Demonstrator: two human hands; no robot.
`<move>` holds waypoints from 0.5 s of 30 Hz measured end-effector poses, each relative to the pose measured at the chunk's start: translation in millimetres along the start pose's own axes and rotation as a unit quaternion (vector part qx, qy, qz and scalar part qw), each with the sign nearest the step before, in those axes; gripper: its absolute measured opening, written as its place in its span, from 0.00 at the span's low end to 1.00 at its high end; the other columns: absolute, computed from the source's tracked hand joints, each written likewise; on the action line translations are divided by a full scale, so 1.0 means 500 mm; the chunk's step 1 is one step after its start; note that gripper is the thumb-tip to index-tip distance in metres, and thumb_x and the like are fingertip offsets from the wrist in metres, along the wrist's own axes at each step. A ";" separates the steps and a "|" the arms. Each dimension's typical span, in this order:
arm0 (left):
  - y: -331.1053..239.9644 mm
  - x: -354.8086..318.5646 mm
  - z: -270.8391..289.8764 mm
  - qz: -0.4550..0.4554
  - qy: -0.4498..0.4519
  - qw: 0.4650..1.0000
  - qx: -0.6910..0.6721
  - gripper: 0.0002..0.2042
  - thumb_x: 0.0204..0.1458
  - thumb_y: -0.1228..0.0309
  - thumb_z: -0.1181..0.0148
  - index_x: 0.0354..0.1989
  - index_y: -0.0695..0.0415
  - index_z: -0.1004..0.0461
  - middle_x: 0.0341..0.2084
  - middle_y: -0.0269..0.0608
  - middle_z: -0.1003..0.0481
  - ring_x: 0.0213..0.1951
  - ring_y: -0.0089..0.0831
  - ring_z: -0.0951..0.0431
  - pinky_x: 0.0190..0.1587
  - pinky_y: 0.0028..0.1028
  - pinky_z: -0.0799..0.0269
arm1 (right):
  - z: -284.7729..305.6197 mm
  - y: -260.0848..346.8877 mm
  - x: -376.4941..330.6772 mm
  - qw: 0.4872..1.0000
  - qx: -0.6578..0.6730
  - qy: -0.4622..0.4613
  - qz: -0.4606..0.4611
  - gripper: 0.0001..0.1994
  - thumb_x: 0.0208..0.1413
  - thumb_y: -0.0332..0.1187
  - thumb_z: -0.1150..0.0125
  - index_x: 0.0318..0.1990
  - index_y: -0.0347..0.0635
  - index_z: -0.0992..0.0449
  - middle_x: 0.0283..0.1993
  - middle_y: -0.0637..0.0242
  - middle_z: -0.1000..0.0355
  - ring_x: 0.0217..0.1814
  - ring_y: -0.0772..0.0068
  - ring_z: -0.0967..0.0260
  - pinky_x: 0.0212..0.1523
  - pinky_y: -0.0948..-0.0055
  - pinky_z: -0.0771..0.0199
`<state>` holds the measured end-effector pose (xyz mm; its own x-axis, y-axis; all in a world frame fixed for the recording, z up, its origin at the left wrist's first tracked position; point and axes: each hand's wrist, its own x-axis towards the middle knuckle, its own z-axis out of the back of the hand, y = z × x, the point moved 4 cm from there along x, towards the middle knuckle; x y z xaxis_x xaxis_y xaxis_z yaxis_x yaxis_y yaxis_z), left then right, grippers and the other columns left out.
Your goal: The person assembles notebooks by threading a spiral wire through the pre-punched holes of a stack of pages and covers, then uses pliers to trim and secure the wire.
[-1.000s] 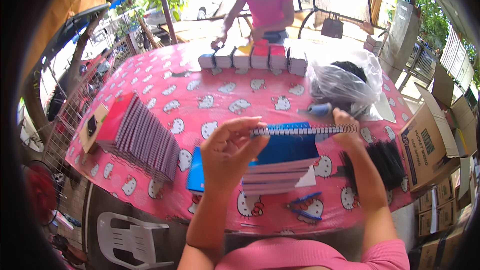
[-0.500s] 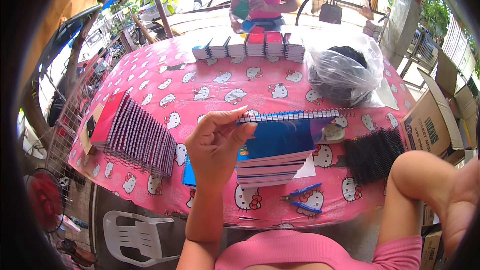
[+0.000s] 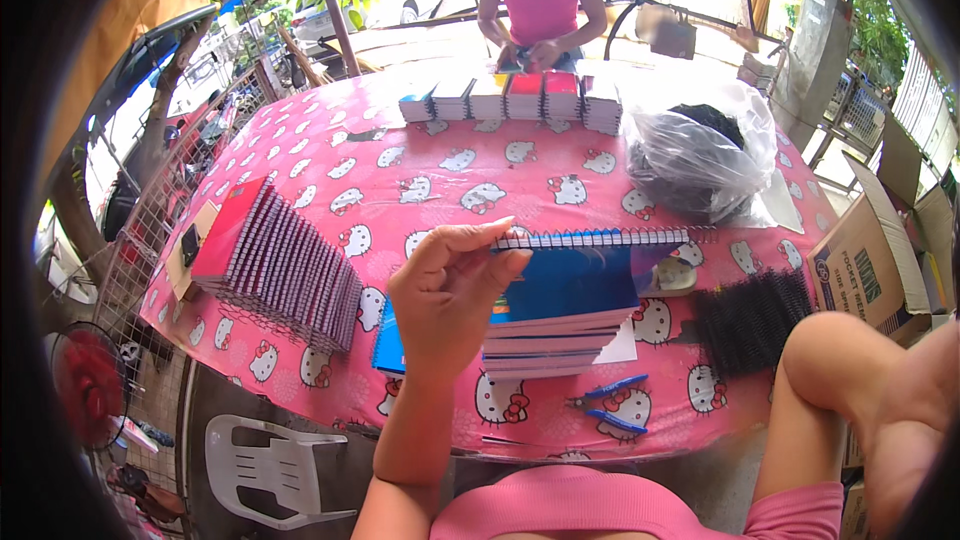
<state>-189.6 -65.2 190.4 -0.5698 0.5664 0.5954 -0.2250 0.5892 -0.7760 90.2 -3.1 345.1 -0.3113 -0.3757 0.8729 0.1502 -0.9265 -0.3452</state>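
My left hand point(image 3: 448, 295) pinches the left end of a blue-covered notebook point(image 3: 575, 280), its bound edge uppermost. A dark spiral coil point(image 3: 703, 236) runs along that edge and sticks out past the right end. Beneath it is a stack of unbound notebooks point(image 3: 550, 355) with pale page edges. A blue spiral notebook point(image 3: 388, 345) lies partly behind my left wrist. My right hand point(image 3: 915, 420) is raised at the right rim, away from the table; its fingers are cut off by the picture's edge. Blue-handled cutting pliers point(image 3: 615, 405) lie in front of the stack.
On the pink patterned tablecloth point(image 3: 400, 215), red notebooks point(image 3: 275, 260) stand in a row at left. Black coils point(image 3: 755, 325) and a bag of black coils point(image 3: 695, 165) are at right, beside a cardboard box point(image 3: 865, 260). Across the table, a person point(image 3: 543, 0) stands behind several notebook piles point(image 3: 525, 100).
The view has shifted slightly. My left hand keeps its pinch on the notebook. The person across has lowered both hands, with the green booklet, toward the piles.
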 end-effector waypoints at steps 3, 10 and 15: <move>-0.011 0.009 -0.004 -0.009 -0.005 1.000 -0.028 0.11 0.49 0.86 0.37 0.40 0.66 0.27 0.39 0.47 0.22 0.38 0.24 0.22 0.38 0.22 0.22 | -0.006 0.023 -0.056 0.996 -0.028 -0.079 -0.033 0.19 0.46 0.43 0.29 0.41 0.46 0.28 0.38 0.67 0.34 0.37 0.65 0.36 0.34 0.69 0.32; -0.135 -0.053 -0.024 -0.288 0.125 0.917 0.247 0.14 0.46 0.85 0.36 0.42 0.61 0.26 0.42 0.51 0.23 0.43 0.47 0.20 0.49 0.40 0.25 | -0.265 0.166 -0.472 0.833 0.132 0.373 -0.386 0.38 0.41 0.45 0.28 0.58 0.38 0.35 0.56 0.51 0.36 0.57 0.51 0.37 0.56 0.54 0.39; -0.032 -0.100 -0.029 -0.192 0.103 0.941 0.258 0.14 0.43 0.84 0.33 0.40 0.64 0.24 0.41 0.51 0.22 0.43 0.42 0.20 0.47 0.35 0.24 | -0.267 0.225 -0.556 0.799 0.069 0.432 -0.412 0.33 0.44 0.43 0.30 0.58 0.40 0.34 0.52 0.51 0.36 0.51 0.52 0.36 0.52 0.53 0.40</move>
<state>-145.9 -94.6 175.9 -0.2141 0.5001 0.8391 -0.7667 0.4462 -0.4616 68.5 -6.3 17.8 -0.8809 0.4294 0.1990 -0.3566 -0.8787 0.3175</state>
